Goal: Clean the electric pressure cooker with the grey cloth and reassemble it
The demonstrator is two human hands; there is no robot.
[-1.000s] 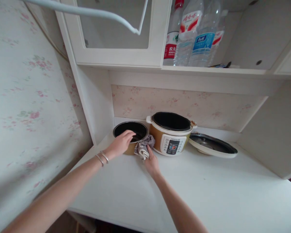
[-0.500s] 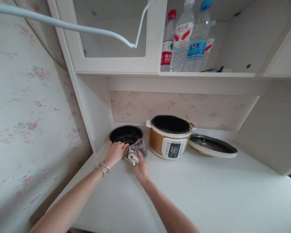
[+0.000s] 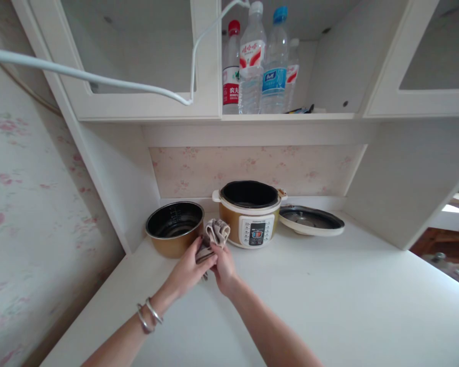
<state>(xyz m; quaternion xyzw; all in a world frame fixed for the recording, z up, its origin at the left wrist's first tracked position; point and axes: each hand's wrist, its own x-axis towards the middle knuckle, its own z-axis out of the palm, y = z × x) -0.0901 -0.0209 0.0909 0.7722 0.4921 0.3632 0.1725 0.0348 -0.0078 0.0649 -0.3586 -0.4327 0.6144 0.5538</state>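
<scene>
Both my hands hold a grey-and-cream cloth point(image 3: 216, 233) just above the white counter point(image 3: 329, 290). My left hand point(image 3: 187, 270), with two silver bangles on the wrist, has its fingers closed on the cloth's lower part. My right hand point(image 3: 224, 264) grips it from the right. The cloth sits between a gold inner pot point(image 3: 175, 233) with a dark lining, on the left, and a gold-and-white electric cooker point(image 3: 249, 213) with no lid, on the right.
The cooker's lid point(image 3: 311, 220) lies upside down on the counter to the right. Several water bottles point(image 3: 258, 61) stand on the shelf above. A white cable point(image 3: 99, 79) crosses the cabinet door. Flowered wallpaper covers the left wall point(image 3: 23, 204).
My left hand left the inner pot's rim and came onto the cloth. Both hands drew the cloth back from the pot toward me. The camera tilted up and to the right.
</scene>
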